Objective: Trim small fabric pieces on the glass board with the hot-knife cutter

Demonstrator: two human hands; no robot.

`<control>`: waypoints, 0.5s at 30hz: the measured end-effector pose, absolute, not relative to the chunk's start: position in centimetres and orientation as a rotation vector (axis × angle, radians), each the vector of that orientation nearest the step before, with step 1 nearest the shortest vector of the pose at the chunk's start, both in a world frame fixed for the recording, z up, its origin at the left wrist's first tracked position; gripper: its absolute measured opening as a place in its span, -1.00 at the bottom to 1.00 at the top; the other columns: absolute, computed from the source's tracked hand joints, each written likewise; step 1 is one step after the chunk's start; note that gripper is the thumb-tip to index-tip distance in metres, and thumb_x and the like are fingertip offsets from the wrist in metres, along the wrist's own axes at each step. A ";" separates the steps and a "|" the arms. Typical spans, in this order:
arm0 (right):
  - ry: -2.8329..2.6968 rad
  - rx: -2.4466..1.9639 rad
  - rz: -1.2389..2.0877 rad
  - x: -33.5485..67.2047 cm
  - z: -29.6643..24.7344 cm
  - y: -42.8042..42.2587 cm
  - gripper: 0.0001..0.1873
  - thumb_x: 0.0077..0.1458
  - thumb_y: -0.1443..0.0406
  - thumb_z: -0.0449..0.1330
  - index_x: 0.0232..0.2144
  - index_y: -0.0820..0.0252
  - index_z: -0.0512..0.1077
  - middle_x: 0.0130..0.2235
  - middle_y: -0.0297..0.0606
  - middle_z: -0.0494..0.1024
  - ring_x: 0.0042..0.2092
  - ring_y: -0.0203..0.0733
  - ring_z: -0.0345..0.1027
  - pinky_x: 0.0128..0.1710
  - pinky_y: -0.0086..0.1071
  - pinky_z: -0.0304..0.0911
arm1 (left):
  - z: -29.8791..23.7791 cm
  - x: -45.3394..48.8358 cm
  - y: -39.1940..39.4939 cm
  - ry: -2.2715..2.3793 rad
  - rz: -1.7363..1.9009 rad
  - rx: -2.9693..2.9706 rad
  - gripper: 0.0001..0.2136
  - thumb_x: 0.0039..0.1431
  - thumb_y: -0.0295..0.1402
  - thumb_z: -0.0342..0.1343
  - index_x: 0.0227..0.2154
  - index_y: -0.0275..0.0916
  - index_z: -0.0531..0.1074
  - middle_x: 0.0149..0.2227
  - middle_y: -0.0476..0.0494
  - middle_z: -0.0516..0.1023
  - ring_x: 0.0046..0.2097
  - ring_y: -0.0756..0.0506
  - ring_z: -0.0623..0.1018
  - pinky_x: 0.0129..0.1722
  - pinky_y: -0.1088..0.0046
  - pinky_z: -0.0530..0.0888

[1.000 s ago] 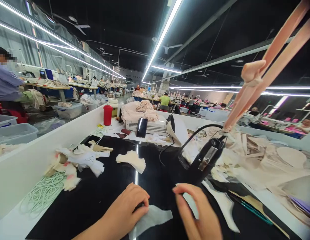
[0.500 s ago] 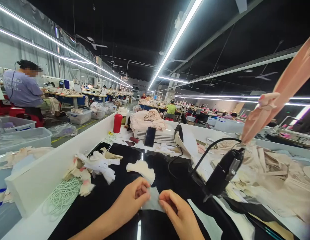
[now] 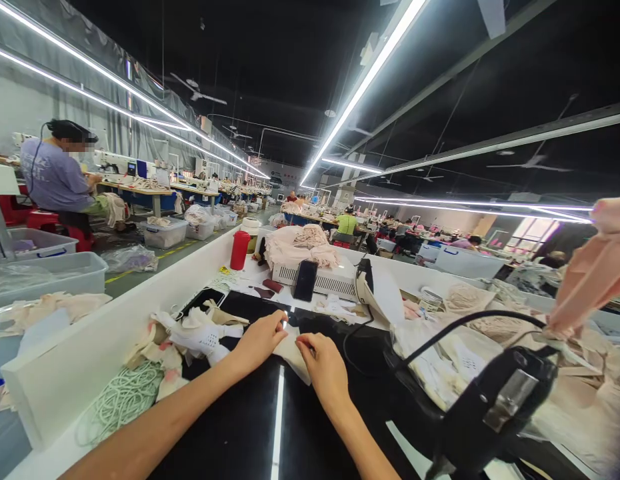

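Note:
On the glossy black work surface, my left hand has its thumb and fingers closed at the upper left edge of a small pale cloth piece. Thumb and forefinger of my right hand pinch the same piece at its right side. The cloth lies between the two hands, partly covered by fingers. Whether a second layer lies under it I cannot tell. Left of my hands is a heap of white and beige scraps.
A dark handheld device with a cable hangs at right from a pink cloth strip. Pale green cord lies at left. A phone leans on a white box, beside a red bottle. Another person sits far left.
Both hands have moved forward, away from me, with the pale cloth, to where the loose cream pieces lay. The view has shifted, and the hanging device appears lower and farther right.

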State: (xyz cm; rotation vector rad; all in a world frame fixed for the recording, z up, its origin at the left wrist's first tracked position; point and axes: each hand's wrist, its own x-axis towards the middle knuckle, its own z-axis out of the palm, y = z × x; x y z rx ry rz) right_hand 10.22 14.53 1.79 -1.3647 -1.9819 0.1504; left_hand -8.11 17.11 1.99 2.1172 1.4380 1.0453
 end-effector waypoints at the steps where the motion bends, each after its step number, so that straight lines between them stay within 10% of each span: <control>1: -1.999 -1.376 0.122 10.1 1.5 14.8 -0.84 0.31 0.35 0.20 -0.28 0.15 0.60 -0.31 -0.25 0.58 -0.19 -0.04 0.42 -0.16 -0.21 0.24 | 1.7 -8.0 17.4 1.470 1.014 2.157 -0.77 0.41 -0.20 0.14 -0.05 -0.26 0.47 -0.18 -0.09 0.56 -0.21 -0.10 0.58 -0.13 0.23 0.55; 8: -2.101 -1.354 -0.007 10.2 1.9 12.3 -0.85 0.26 0.42 0.24 -0.20 0.15 0.60 -0.14 -0.13 0.62 -0.10 0.03 0.41 -0.15 -0.18 0.21 | 0.6 -8.0 17.3 1.593 0.875 2.412 -0.82 0.37 -0.29 0.18 -0.06 -0.26 0.49 -0.08 -0.15 0.56 -0.04 -0.18 0.56 0.03 0.09 0.49; 15: -2.293 -1.116 0.112 14.6 1.9 2.0 -0.94 0.28 0.28 0.27 -0.24 -0.05 0.54 -0.27 -0.54 0.66 -0.22 -0.32 0.51 -0.16 -0.43 0.24 | 0.9 -9.4 15.9 1.446 0.968 2.594 -0.73 0.35 -0.28 -0.01 -0.04 -0.23 0.51 -0.02 -0.25 0.55 0.03 -0.32 0.50 0.10 0.01 0.38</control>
